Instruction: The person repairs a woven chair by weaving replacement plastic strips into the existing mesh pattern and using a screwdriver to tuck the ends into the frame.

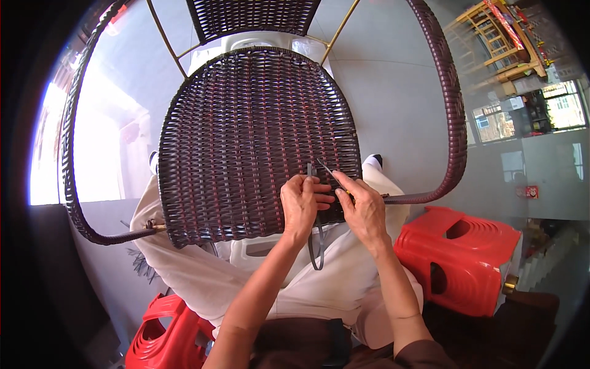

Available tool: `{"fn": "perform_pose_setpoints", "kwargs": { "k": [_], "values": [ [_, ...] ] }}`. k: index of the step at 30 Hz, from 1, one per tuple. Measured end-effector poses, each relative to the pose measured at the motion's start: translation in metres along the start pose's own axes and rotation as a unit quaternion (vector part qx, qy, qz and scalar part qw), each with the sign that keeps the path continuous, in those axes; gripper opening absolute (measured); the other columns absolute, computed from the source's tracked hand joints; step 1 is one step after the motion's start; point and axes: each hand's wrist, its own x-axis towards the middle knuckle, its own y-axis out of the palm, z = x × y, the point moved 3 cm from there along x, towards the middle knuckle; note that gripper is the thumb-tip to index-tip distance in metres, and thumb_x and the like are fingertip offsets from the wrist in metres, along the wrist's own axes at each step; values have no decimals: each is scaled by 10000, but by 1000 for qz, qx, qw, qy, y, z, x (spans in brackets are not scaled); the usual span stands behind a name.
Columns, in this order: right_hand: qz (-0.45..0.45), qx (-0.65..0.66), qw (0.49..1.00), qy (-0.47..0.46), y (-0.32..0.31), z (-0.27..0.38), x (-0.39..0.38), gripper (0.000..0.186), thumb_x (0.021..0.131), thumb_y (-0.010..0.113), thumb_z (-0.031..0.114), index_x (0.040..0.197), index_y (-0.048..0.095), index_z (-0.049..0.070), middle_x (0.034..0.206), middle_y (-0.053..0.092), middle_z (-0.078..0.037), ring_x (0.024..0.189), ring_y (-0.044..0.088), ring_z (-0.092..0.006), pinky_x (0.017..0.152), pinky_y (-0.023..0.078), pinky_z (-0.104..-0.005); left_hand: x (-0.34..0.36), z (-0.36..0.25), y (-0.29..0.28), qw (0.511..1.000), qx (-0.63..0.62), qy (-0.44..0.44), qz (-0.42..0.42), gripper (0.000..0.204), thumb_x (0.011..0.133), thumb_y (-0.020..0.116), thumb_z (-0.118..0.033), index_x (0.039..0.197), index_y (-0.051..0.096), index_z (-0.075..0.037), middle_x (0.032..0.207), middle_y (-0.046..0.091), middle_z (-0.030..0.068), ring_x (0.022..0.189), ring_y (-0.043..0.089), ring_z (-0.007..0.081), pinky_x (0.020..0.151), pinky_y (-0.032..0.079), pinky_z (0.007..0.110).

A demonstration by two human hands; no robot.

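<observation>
A dark brown woven wicker chair seat (252, 135) with reddish strands lies over my lap, its near right corner under both hands. My left hand (300, 206) is closed on a flat grey weaving strip (310, 170), pinched near its upper end. A loop of grey strip hangs below the seat edge beside that hand. In my right hand (364, 212) is a thin pointed metal tool (325, 166) with a bit of yellow at the handle. Its tip points at the weave, close to the strip; whether it touches cannot be told. Most of the handle is hidden by fingers.
Wicker-wrapped arm loops (453, 117) curve around both sides of the seat, and a woven back panel (252, 13) stands beyond it on gold-coloured rods. Red plastic stools (470, 246) flank my legs. A wooden frame (491, 46) is at the far right.
</observation>
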Motion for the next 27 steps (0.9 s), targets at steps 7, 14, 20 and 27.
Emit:
{"fn": "perform_pose_setpoints", "kwargs": {
  "k": [7, 14, 20, 27],
  "values": [
    [53, -93, 994, 5, -6, 12, 7, 315, 802, 613, 113, 1117, 614, 124, 764, 585, -114, 676, 599, -304, 586, 482, -395, 1, 1, -1, 1000, 8, 1, 5, 257, 946, 377, -135, 968, 517, 79, 834, 651, 196, 612, 645, 191, 532, 538, 265],
    [74, -90, 993, 10, -10, 11, 15, 274, 798, 609, 113, 1071, 634, 101, 749, 597, -147, 666, 606, -316, 591, 490, -401, 1, 1, 0, 1000, 4, -1, 7, 253, 946, 369, -131, 969, 513, 75, 844, 650, 202, 636, 655, 206, 537, 540, 268],
    [82, -80, 993, 16, -12, 8, 10, 271, 796, 605, 116, 1065, 635, 102, 751, 606, -145, 669, 611, -316, 593, 492, -401, 0, -1, 0, 1000, -7, 7, 0, 272, 941, 349, -107, 947, 514, 109, 808, 646, 210, 603, 659, 216, 494, 536, 270],
    [94, -113, 989, -9, -12, 13, 12, 290, 802, 604, 116, 1091, 617, 118, 718, 585, -134, 656, 605, -311, 576, 488, -407, 2, 0, -1, 1000, -5, 9, -1, 266, 942, 351, -104, 934, 516, 105, 793, 650, 201, 584, 653, 206, 484, 533, 260]
  ]
}}
